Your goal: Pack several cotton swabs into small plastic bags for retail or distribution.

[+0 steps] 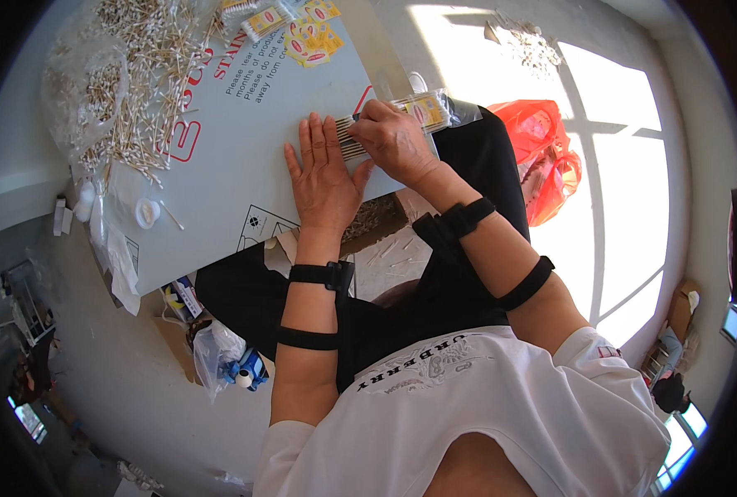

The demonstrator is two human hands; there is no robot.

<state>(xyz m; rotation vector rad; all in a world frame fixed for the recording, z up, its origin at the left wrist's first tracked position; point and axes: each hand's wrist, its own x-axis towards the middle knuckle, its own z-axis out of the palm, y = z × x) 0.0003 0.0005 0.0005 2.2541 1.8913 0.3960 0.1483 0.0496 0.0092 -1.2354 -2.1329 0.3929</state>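
My left hand (328, 176) lies flat with its fingers stretched out on the grey board, against the left ends of a row of cotton swabs (352, 150). Over the same row, my right hand (393, 142) is closed in a pinch; what its fingertips hold is hidden. Just beyond the right hand, a clear plastic bag of cotton swabs with a yellow label (424, 111) lies along the board's right edge. The row of swabs is partly covered by both hands.
A large heap of loose cotton swabs (149, 74) spreads over the board (244, 157) at far left, partly in clear plastic. Yellow labels (312, 37) and a filled pack (265, 22) lie at the back. A white round lid (146, 213) sits left. A red plastic bag (542, 157) stands on the floor.
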